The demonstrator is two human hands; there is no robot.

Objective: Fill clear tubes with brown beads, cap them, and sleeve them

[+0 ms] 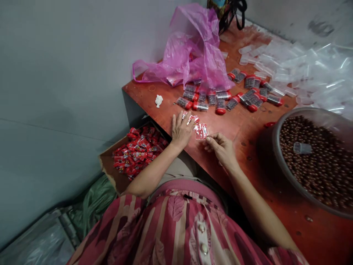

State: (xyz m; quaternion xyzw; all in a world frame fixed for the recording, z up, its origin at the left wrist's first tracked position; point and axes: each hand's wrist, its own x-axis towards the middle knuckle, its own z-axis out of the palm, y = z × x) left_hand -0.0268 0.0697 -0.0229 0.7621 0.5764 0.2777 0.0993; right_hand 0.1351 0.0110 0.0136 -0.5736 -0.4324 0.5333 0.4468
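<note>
My left hand (182, 131) lies at the table's near edge, fingers stretched out and resting on red printed plastic sleeves (196, 118). Just beside them is a small clear-and-red plastic sleeve (200, 131), its right corner pinched between the thumb and forefinger of my right hand (221, 148). The other fingers of that hand curl under and are partly hidden. Beyond both hands, several clear vials with red caps (200, 106) lie on their sides, filled with small dark balls.
A pink plastic bag (193, 55) covers some vials at the back. To the right stands a large tub (275, 138) of brown balls with a clear cup (302, 148) in it. Clear empty tubes (298, 66) are heaped behind. Below left, a cardboard box (109, 167) holds red-wrapped pieces.
</note>
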